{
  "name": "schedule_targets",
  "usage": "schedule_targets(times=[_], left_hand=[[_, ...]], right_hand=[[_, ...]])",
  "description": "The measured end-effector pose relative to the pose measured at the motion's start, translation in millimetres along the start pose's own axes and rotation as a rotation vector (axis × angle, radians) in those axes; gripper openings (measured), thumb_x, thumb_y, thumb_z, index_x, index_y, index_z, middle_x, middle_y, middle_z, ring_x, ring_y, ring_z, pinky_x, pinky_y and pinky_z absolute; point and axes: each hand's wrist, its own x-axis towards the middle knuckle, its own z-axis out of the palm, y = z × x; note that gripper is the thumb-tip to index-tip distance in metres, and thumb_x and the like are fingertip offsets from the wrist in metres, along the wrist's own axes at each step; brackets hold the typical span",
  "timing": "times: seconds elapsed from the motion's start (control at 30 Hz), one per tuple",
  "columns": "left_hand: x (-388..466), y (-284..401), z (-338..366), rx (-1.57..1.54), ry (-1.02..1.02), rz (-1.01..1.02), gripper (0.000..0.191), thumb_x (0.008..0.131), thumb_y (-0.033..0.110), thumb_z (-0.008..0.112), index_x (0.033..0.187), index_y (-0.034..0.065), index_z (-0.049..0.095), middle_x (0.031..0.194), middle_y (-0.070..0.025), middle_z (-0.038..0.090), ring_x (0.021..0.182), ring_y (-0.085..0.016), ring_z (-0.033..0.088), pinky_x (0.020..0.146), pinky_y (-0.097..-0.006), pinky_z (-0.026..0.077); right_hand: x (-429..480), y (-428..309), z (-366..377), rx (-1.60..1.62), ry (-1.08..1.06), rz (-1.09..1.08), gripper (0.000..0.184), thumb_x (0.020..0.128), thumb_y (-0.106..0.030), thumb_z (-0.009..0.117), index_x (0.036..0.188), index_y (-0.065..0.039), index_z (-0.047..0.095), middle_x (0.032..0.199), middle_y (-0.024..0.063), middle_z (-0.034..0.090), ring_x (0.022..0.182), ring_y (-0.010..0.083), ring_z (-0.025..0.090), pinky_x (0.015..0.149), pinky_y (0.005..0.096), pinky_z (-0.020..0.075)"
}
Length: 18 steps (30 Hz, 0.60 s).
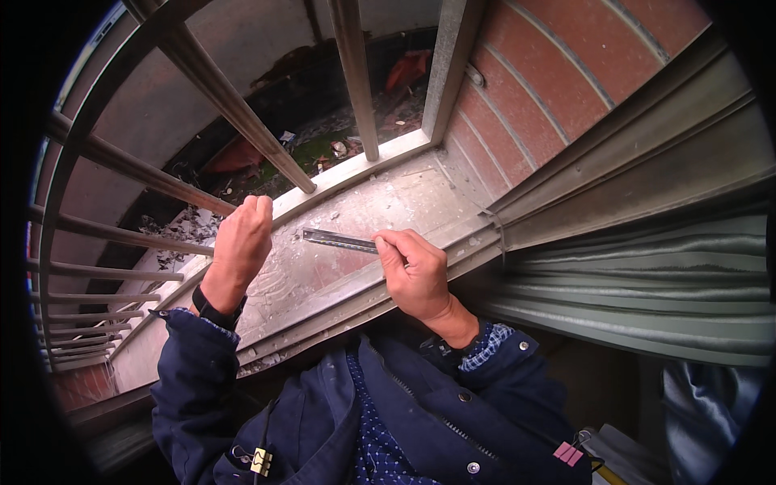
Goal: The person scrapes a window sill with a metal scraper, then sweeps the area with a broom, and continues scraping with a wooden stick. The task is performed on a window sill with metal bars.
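Note:
My right hand (418, 273) pinches one end of a narrow, flat dark strip (336, 239) between thumb and fingers. A row of small pale marks runs along the strip, and its free end points left over the dusty window sill (388, 203). My left hand (244, 239) is curled with its back towards me, in front of the lower ends of the metal window bars (242, 115). Its fingertips are hidden, so I cannot tell whether it grips a bar or something small.
Debris and dry leaves (188, 233) lie beyond the bars. A red-brown tiled wall (545, 79) rises at the right, beside the window frame (606, 157). A grey-green curtain (636, 291) hangs nearby. The sliding track (339, 324) runs between the sill and my body.

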Motion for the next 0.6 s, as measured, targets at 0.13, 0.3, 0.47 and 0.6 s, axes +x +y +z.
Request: schedule_targets(times=[0.13, 0.3, 0.47, 0.6], left_hand=[[13.5, 8.1, -5.8, 0.075, 0.089, -0.05, 0.016, 0.095, -0.003, 0.055, 0.111, 0.0002, 0.054, 0.097, -0.0183, 0.061, 0.081, -0.035, 0.072, 0.066, -0.0433, 0.061], [13.8, 26.8, -23.7, 0.016, -0.085, 0.003, 0.022, 0.093, -0.002, 0.057, 0.115, -0.0007, 0.057, 0.098, -0.0199, 0.066, 0.083, -0.038, 0.073, 0.068, -0.0467, 0.06], [44.0, 53.1, -50.9, -0.24, -0.1, 0.199, 0.01, 0.089, -0.002, 0.059, 0.098, -0.0008, 0.062, 0.09, -0.022, 0.068, 0.083, -0.043, 0.071, 0.071, -0.0525, 0.056], [84.7, 88.2, -45.9, -0.35, -0.131, 0.293, 0.009, 0.094, 0.004, 0.067, 0.1, -0.0003, 0.073, 0.087, -0.0227, 0.069, 0.084, -0.044, 0.07, 0.073, -0.0504, 0.056]], right_hand=[[-0.6, 0.2, 0.0, 0.006, 0.01, -0.011, 0.011, 0.098, -0.001, 0.07, 0.108, 0.0, 0.073, 0.092, 0.018, 0.072, 0.078, 0.0364, 0.072, 0.069, 0.0387, 0.0566], [-3.0, 1.6, 3.8, -0.03, 0.018, -0.042, 0.012, 0.098, -0.001, 0.07, 0.109, 0.0, 0.072, 0.093, 0.0183, 0.072, 0.08, 0.0379, 0.073, 0.07, 0.0403, 0.0581], [-6.0, -4.0, 7.4, -0.054, 0.057, -0.091, 0.011, 0.097, 0.0, 0.072, 0.107, 0.003, 0.074, 0.094, 0.0181, 0.074, 0.081, 0.0329, 0.075, 0.072, 0.0362, 0.0591], [-9.3, -14.1, -10.4, -0.164, 0.121, -0.095, 0.011, 0.097, 0.001, 0.072, 0.107, 0.002, 0.075, 0.095, 0.0183, 0.074, 0.081, 0.0331, 0.075, 0.072, 0.0361, 0.0592]])
